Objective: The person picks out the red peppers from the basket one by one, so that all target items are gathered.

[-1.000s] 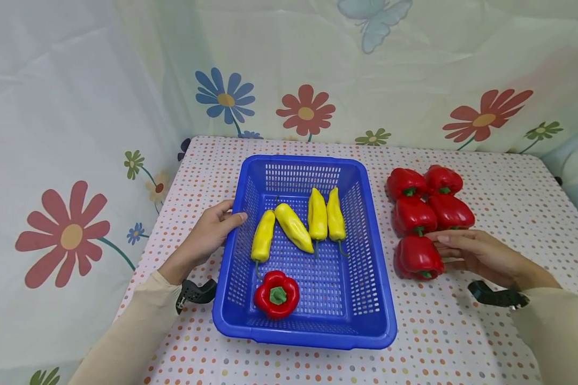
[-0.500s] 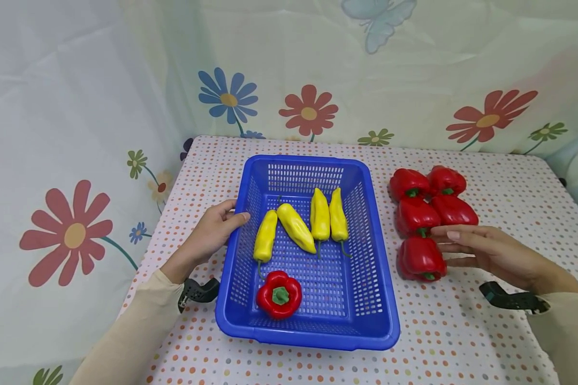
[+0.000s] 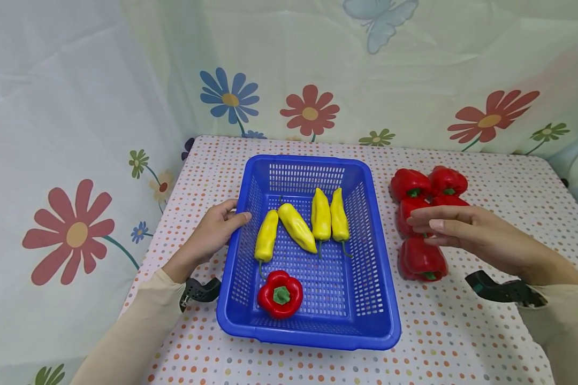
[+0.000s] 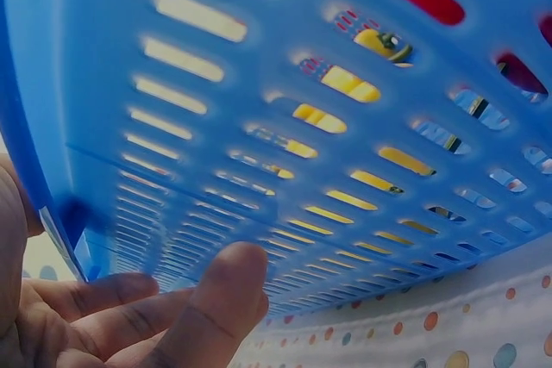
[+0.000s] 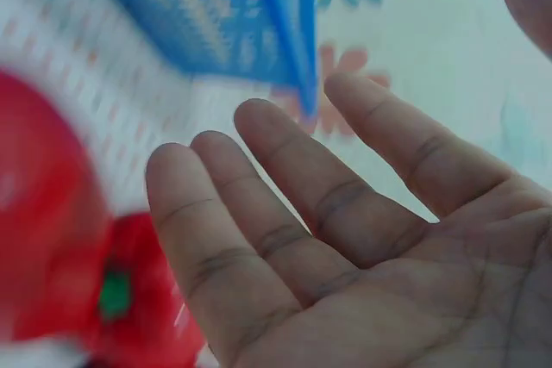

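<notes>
My left hand grips the left rim of a blue plastic basket, thumb over the rim. In the left wrist view its fingers lie against the basket's outer slotted wall. Inside the basket are several yellow peppers and one red bell pepper, stem up. Over a group of red bell peppers to the basket's right, my right hand hovers with fingers extended, holding nothing. The nearest red bell pepper lies just below its fingertips. Part of the group is hidden behind this hand.
A dotted cloth covers the table. A flower-print curtain hangs behind it and along the left side. Two red bell peppers at the group's back, such as this red bell pepper, stand side by side.
My right hand has risen from beside the red bell peppers and moved over them, its fingers straightening. The left hand stays on the basket rim. The head view has shifted slightly.
</notes>
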Action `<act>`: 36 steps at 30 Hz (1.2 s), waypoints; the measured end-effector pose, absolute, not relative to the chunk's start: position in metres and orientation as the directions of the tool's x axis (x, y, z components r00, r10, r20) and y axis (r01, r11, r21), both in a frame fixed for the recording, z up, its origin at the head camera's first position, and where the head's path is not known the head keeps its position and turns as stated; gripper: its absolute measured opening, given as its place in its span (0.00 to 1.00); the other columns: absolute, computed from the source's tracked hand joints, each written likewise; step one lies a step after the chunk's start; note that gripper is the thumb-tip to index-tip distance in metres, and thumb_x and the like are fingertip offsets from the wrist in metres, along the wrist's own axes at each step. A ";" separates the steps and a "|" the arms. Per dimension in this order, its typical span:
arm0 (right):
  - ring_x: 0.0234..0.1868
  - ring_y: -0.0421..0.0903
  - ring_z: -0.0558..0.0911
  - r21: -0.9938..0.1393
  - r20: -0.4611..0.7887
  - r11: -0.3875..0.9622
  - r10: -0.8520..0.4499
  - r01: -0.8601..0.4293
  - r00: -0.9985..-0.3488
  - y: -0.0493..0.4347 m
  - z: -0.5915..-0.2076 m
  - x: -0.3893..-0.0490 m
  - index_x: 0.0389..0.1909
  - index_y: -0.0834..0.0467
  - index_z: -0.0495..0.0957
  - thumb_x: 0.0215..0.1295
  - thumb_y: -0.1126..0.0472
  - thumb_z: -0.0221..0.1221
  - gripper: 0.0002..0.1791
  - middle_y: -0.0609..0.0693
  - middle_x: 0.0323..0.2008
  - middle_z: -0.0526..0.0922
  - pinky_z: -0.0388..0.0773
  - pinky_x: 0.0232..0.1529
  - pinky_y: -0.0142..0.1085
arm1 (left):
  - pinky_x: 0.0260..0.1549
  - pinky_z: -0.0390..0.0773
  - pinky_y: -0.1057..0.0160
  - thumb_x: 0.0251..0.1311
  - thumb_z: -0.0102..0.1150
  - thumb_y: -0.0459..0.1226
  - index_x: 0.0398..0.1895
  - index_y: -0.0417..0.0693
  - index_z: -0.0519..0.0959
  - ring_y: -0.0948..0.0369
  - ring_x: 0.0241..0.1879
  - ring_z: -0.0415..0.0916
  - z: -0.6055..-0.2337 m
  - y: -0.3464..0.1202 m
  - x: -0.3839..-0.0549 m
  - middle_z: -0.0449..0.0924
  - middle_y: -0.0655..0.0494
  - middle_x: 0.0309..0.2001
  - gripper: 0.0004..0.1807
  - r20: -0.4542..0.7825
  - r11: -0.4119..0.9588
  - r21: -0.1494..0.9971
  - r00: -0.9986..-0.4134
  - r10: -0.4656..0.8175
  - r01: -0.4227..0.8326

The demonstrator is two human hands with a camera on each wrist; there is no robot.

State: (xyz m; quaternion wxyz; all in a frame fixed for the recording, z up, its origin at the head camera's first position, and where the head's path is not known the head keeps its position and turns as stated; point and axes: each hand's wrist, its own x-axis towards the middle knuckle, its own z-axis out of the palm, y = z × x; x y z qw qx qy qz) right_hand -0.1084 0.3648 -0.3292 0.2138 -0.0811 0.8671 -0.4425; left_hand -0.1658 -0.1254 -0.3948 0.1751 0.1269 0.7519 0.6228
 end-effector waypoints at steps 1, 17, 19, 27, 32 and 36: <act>0.59 0.43 0.84 -0.801 -0.290 0.598 -0.338 0.034 -0.895 0.357 -0.325 -0.109 0.73 0.60 0.70 0.81 0.57 0.51 0.25 0.55 0.67 0.79 0.86 0.52 0.35 | 0.33 0.91 0.51 0.79 0.51 0.40 0.73 0.33 0.67 0.43 0.38 0.90 -0.395 -0.125 -0.166 0.85 0.29 0.48 0.27 -0.104 0.191 0.981 -0.907 0.409 -0.026; 0.65 0.60 0.80 -0.859 -0.443 0.493 -0.580 0.138 -0.684 0.226 -0.308 -0.132 0.72 0.63 0.71 0.72 0.50 0.64 0.33 0.62 0.68 0.77 0.85 0.58 0.53 | 0.32 0.91 0.51 0.79 0.51 0.40 0.74 0.35 0.66 0.43 0.36 0.90 -0.396 -0.125 -0.163 0.85 0.29 0.47 0.27 -0.109 0.198 0.980 -0.907 0.406 -0.030; 0.66 0.60 0.79 -0.860 -0.460 0.484 -0.599 0.161 -0.655 0.215 -0.312 -0.136 0.72 0.64 0.71 0.72 0.51 0.64 0.34 0.63 0.67 0.77 0.85 0.57 0.55 | 0.32 0.91 0.51 0.79 0.51 0.41 0.74 0.35 0.66 0.43 0.36 0.90 -0.396 -0.125 -0.163 0.86 0.29 0.46 0.27 -0.109 0.199 0.980 -0.909 0.403 -0.030; 0.61 0.61 0.82 -0.845 -0.516 0.493 -0.651 0.207 -0.557 0.183 -0.334 -0.143 0.70 0.65 0.73 0.75 0.52 0.61 0.30 0.62 0.62 0.80 0.89 0.49 0.50 | 0.31 0.91 0.51 0.79 0.51 0.41 0.74 0.35 0.66 0.44 0.35 0.90 -0.397 -0.126 -0.161 0.85 0.29 0.47 0.27 -0.118 0.195 0.980 -0.906 0.407 -0.040; 0.54 0.59 0.86 -0.795 -0.592 0.555 -0.619 0.247 -0.516 0.169 -0.342 -0.147 0.65 0.64 0.77 0.76 0.46 0.59 0.29 0.61 0.57 0.84 0.91 0.38 0.46 | 0.31 0.91 0.52 0.79 0.50 0.41 0.74 0.35 0.66 0.44 0.34 0.90 -0.398 -0.125 -0.161 0.86 0.30 0.46 0.27 -0.115 0.206 0.978 -0.907 0.404 -0.033; 0.48 0.58 0.88 -0.743 -0.658 0.603 -0.580 0.289 -0.481 0.159 -0.347 -0.150 0.64 0.63 0.77 0.76 0.42 0.57 0.30 0.61 0.52 0.86 0.91 0.34 0.45 | 0.31 0.91 0.51 0.79 0.50 0.41 0.74 0.35 0.66 0.44 0.34 0.90 -0.397 -0.125 -0.162 0.86 0.30 0.45 0.27 -0.114 0.207 0.978 -0.909 0.402 -0.031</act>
